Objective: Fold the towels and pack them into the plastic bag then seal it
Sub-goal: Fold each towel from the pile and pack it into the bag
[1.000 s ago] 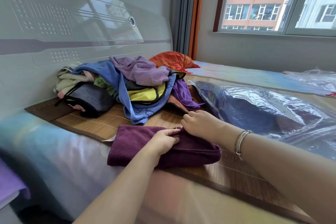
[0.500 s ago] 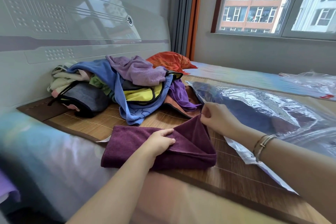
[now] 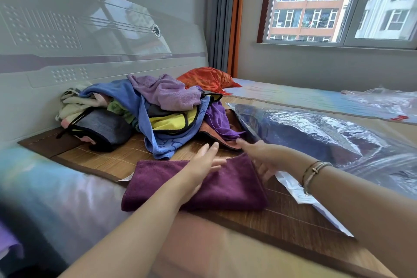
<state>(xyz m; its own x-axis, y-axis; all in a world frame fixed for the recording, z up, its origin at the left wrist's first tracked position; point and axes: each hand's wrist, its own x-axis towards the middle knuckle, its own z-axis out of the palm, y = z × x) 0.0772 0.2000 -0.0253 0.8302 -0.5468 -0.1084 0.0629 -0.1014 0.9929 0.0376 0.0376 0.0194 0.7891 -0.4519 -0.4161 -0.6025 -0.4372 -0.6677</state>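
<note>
1. Purple-maroon cloth comes first: the maroon towel [image 3: 216, 185] lies folded into a thick rectangle at the centre of the frame, on the bamboo mat [image 3: 106, 160] that covers the bed. Its fold looks finished or nearly so.
2. Left hand [image 3: 203, 165] hovers over or lightly rests on the towel's upper edge, fingers [image 3: 213, 149] straight and spread wide, holding nothing.
3. Right hand [image 3: 261, 158] sits at the towel's right edge, fingers loosely extended toward the pile; it pinches nothing that I can make out, though whether the lower fingers touch the cloth I cannot tell.
4. Just right of the towel lies the plastic bag [image 3: 327, 140], filling the right middle of the frame. Dark blue cloth already shows inside it, so some packing appears done. Its white mouth edge [image 3: 300, 189] lies beside the right wrist, and the bag seems unsealed.
5. Behind the towel, in the centre left, a heap of unfolded towels [image 3: 158, 115] remains: blue, lilac, yellow, grey and cream pieces tangled together.
6. Judgement: the task looks well short of halfway. One towel is ready to go in, many are unfolded, and sealing must wait for them.
7. Further out, a second clear bag [image 3: 383, 99] lies at the right edge, below the window [image 3: 338, 2].
</note>
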